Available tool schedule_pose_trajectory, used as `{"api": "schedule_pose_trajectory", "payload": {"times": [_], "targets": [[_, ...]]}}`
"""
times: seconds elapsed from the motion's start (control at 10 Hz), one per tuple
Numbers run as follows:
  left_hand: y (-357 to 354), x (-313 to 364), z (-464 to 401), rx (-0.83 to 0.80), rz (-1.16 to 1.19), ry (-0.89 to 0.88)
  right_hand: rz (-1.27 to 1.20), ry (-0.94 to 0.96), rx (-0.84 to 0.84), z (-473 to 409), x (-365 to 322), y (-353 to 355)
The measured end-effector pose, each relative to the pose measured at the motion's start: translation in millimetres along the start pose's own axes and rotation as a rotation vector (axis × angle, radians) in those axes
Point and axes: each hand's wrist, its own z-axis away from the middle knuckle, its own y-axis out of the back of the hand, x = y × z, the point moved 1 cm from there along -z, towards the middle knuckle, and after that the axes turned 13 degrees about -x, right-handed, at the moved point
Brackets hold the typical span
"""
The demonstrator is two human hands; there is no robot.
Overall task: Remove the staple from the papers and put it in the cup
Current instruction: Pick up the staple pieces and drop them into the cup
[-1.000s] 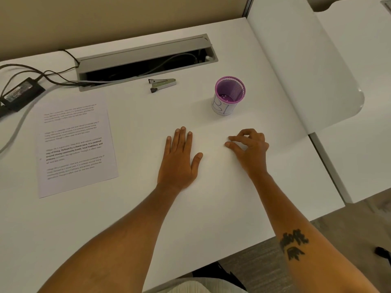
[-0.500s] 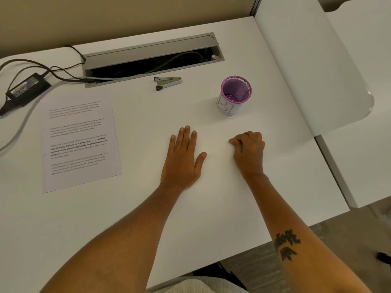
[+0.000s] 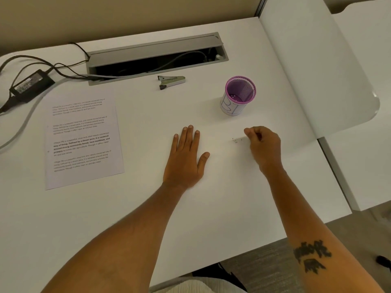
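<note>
A purple mesh cup with a white label stands upright on the white desk, right of centre; small specks lie at its bottom. My left hand lies flat with fingers spread on a white surface that looks like blank paper. To its right, my right hand is curled, its fingertips pinching a small raised white paper corner that has tiny dark marks. I cannot make out the staple itself. A printed sheet lies flat at the left.
A metal staple remover lies behind my hands, near an open grey cable tray. A black power adapter with cables sits at the far left. A second white desk adjoins on the right.
My right hand's fingers have curled together and lifted a little, raising a small white paper corner with dark marks. My left hand has stayed flat in place.
</note>
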Motion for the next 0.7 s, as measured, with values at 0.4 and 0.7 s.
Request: {"api": "schedule_pose_trajectory", "payload": {"times": [0.4,0.7], "targets": [[3,0,2,0.015,-0.003,-0.012,-0.062,0.148,0.049,-67,-106,43],[2,-1,1,0.020,0.010,-0.018,0.110,0.155,0.024,-88,-109,41]]}}
